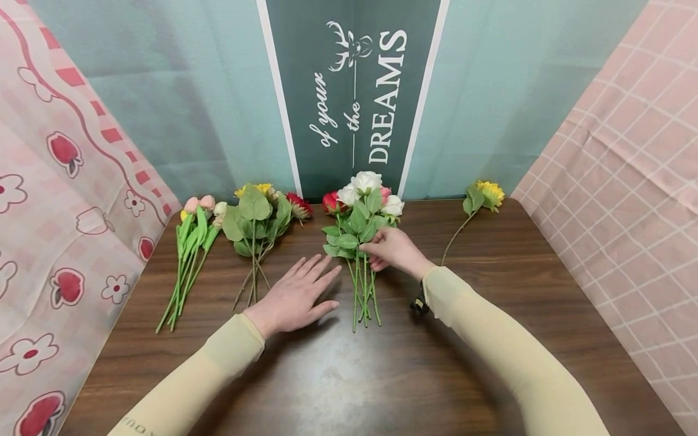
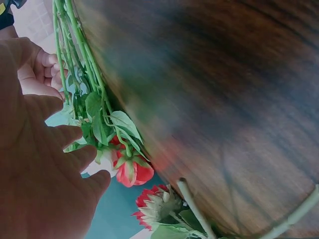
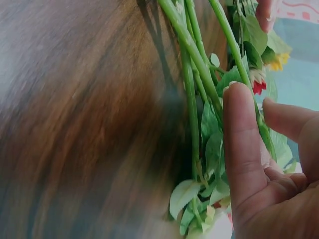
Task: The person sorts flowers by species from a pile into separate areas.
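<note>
A bunch of white, red and pink roses (image 1: pixel 360 227) lies on the dark wooden table (image 1: pixel 491 339), heads toward the back wall. My right hand (image 1: pixel 377 254) grips its green stems just below the leaves. In the right wrist view the thumb of my right hand (image 3: pixel 255 115) lies across the stems (image 3: pixel 192 99), with the fingers curled on the far side. My left hand (image 1: pixel 322 284) is flat on the table just left of the stems, fingers straight and spread, holding nothing. The left wrist view shows my left hand (image 2: pixel 70 154) beside the rose bunch (image 2: pixel 99 119).
A tulip bunch (image 1: pixel 191 254) lies at the far left. Beside it is a leafy bunch with yellow and red flowers (image 1: pixel 262 224). A single yellow flower (image 1: pixel 482 200) lies at the back right. Cloth walls surround the table on three sides.
</note>
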`<control>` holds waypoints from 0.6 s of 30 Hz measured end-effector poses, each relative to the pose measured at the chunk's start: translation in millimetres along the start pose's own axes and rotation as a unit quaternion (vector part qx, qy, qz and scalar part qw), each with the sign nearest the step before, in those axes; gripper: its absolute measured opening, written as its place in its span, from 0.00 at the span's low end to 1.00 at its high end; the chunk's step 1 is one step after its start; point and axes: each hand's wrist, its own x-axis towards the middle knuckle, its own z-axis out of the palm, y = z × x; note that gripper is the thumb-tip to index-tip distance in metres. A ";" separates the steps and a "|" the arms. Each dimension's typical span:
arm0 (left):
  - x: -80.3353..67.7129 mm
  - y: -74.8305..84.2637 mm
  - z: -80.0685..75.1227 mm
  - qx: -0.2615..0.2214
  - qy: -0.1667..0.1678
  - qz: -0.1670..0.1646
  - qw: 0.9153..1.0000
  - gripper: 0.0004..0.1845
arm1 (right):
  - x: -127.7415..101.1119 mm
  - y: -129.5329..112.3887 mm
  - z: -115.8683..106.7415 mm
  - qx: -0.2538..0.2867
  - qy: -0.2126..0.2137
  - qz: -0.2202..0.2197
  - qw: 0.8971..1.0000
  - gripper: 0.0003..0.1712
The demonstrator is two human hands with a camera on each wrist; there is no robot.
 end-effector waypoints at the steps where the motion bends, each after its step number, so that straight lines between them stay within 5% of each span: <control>1: 0.5 0.4 -0.5 -0.001 0.000 0.000 1.000 0.40 | -1.6 -0.3 -2.7 0.000 0.002 0.001 1.000 0.18; 8: 18.6 10.0 -9.1 0.004 0.020 0.026 0.999 0.40 | -17.8 3.6 -43.6 -0.035 0.026 -0.016 0.999 0.22; 18: 82.1 51.5 -36.5 0.045 0.011 0.082 0.996 0.40 | -36.6 22.0 -132.6 -0.126 0.111 -0.012 0.986 0.20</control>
